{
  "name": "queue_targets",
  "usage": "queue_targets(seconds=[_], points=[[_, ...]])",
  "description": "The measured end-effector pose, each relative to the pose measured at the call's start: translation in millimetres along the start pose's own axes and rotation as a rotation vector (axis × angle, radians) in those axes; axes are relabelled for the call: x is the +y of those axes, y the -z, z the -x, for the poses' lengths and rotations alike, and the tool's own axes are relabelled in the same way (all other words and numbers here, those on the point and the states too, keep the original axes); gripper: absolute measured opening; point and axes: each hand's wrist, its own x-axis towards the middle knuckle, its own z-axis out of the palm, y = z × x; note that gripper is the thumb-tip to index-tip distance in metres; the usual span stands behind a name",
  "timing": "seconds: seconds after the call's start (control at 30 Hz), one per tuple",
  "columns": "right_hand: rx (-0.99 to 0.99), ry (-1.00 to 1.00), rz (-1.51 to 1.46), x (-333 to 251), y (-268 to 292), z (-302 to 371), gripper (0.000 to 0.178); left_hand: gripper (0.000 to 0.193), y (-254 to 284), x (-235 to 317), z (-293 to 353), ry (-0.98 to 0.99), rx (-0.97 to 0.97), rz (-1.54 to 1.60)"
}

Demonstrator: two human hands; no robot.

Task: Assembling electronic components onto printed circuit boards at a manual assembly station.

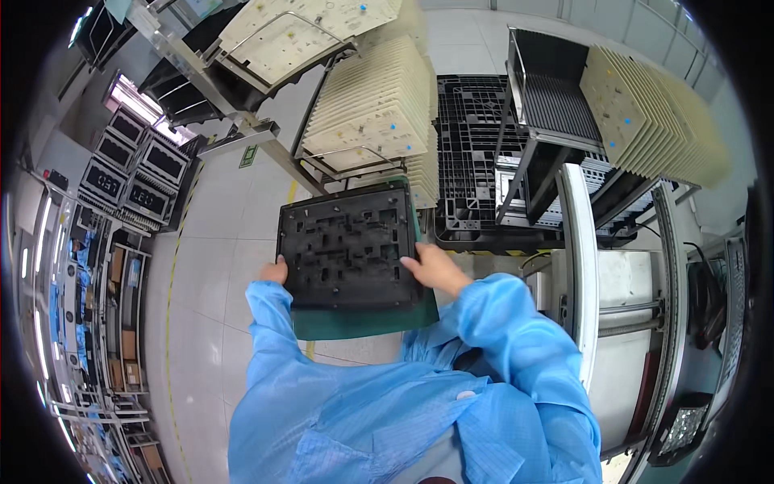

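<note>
Between my two hands is a black rectangular fixture tray with many cut-outs and small screws around its edge. My left hand grips its left side, thumb on top and fingers hidden below. My right hand holds the right edge, its thumb lying on the rim. Beneath the tray a green mat-like surface shows along the front and right side. Whether the tray rests on that surface or is held above it, I cannot tell.
Just beyond stands a rack of stacked cream boards, with more boards above it. A black plastic pallet lies behind. To the right are a slotted rack with cream boards and a metal rail frame. Shelving lines the left.
</note>
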Motion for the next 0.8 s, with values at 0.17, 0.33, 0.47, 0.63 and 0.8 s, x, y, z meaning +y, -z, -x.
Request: queue_targets(seconds=[0.17, 0.33, 0.47, 0.63, 0.8], points=[[0.152, -0.18, 0.061, -21, -21, 1, 0.041, 0.077, 16, 11, 21, -0.025, 0.074, 0.2], [0.162, -0.174, 0.003, -44, -16, 21, 0.041, 0.082, 25, 5, 5, 0.024, 0.023, 0.276], [0.292, -0.033, -0.107, -69, -1, 56, 0.036, 0.083, 5, -74, -40, 0.144, -0.362, 1.078], [0.53, -0.092, -0.257, -81, 96, 177, 0.051, 0.047, 99, 105, 141, -0.146, -0.468, 1.382], [1.02, -0.382, -0.239, -70, 131, 350, 0.051, 0.026, 126, 274, 265, -0.786, -0.676, 1.287]])
